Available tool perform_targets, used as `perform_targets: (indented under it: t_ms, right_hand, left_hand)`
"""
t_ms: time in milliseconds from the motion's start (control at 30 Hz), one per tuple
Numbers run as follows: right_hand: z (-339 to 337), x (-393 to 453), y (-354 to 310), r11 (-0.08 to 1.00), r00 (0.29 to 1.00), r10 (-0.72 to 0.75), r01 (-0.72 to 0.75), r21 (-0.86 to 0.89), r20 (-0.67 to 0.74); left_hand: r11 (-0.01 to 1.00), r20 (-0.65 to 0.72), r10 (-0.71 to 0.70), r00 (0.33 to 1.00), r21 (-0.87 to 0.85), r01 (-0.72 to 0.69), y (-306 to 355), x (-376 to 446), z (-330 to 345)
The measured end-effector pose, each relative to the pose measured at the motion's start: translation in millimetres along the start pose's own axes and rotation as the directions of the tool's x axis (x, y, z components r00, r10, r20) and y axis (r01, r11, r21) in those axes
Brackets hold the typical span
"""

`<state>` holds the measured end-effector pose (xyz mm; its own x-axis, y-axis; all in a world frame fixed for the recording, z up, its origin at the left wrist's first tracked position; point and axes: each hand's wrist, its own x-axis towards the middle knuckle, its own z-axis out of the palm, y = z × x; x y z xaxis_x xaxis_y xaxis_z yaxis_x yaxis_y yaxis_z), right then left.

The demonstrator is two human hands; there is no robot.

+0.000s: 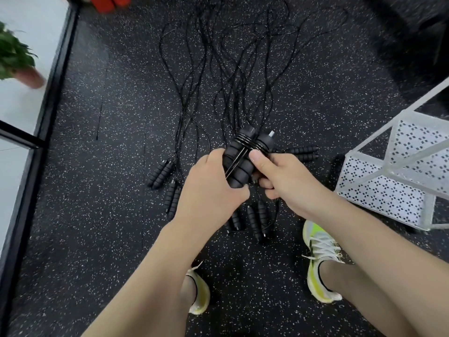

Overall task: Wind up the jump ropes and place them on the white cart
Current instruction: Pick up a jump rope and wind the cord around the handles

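Observation:
A pair of black foam jump-rope handles (239,155) is held side by side above the floor, with several turns of thin black cord wound around their upper part. My left hand (211,186) grips the handles from the left and below. My right hand (279,176) holds them from the right, thumb pressed on the cord. Several more jump ropes (218,76) lie spread on the speckled black floor, their handles (162,173) pointing toward me. The white cart (388,186) with perforated shelves stands at the right.
My two feet in yellow-white sneakers (320,261) stand near the bottom. A glass wall with a black frame (48,98) runs along the left, a potted plant (17,59) behind it. Orange objects (109,2) sit at the top left.

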<state>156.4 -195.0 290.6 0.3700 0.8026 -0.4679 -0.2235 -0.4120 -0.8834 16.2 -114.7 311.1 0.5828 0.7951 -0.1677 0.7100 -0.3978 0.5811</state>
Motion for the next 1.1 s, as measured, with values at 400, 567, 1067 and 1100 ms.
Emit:
perform_targets:
  t_ms: [400, 567, 1067, 1100]
  right_hand:
    - [1.1, -29.7, -27.7, 0.701, 0.989, -0.086, 0.145, -0.699, 0.119]
    - [-7.4, -33.3, -35.7, 0.718, 0.958, -0.177, 0.281, -0.637, 0.224]
    - [-39.9, -14.6, -38.0, 0.730, 0.947, -0.265, 0.321, -0.603, 0.184]
    - [-42.1, -15.1, -39.5, 0.733, 0.947, -0.262, 0.319, -0.600, 0.183]
  left_hand:
    - [0.990, -0.083, 0.013, 0.996, 0.138, -0.001, -19.1, 8.8, -13.4]
    - [0.978, -0.044, 0.014, 0.999, 0.208, -0.005, -24.8, 13.1, -11.9]
    - [0.834, 0.351, 0.394, 0.849, 0.251, -0.491, -21.5, 7.4, 5.1]
    - [0.839, 0.338, 0.397, 0.853, 0.244, -0.487, -23.2, 8.0, 5.0]
